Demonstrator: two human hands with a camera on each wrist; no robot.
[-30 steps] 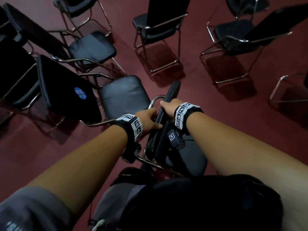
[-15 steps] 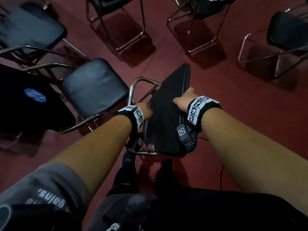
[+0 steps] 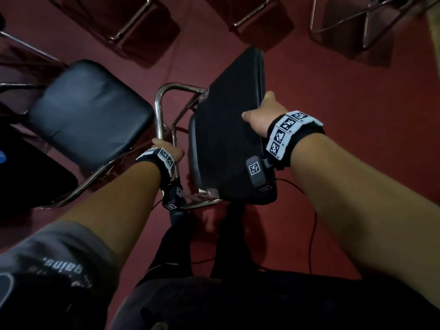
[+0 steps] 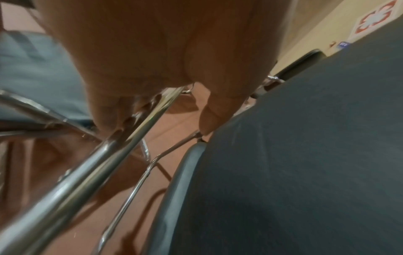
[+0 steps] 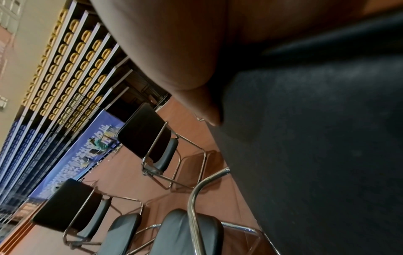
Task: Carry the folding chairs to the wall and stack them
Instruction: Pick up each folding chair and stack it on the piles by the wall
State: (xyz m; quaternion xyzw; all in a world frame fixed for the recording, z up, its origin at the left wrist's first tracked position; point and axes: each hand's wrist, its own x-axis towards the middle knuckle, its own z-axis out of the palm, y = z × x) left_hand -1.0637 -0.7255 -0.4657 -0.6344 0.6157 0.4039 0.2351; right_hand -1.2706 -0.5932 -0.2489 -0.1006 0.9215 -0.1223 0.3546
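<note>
A folded black chair (image 3: 226,129) with a chrome tube frame (image 3: 158,108) hangs in front of me above the red floor. My left hand (image 3: 167,151) grips the chrome frame tubes on its left side; in the left wrist view the fingers (image 4: 113,110) curl round the tubes (image 4: 122,148) beside the dark pad (image 4: 294,155). My right hand (image 3: 262,113) grips the right edge of the folded pads, thumb on top. In the right wrist view the thumb (image 5: 209,110) lies against the black pad (image 5: 316,146).
An unfolded black chair (image 3: 88,113) stands close on the left. Chrome legs of more chairs (image 3: 133,27) cross the red floor (image 3: 345,86) ahead. The right wrist view shows several open chairs (image 5: 150,138) and a blue banner (image 5: 87,148) by a far wall. A cable (image 3: 312,234) trails near my legs.
The chair went from half open to folded flat and lifted. My left hand slid onto the chrome frame; my right hand moved to the pad's right edge. My view tipped further down.
</note>
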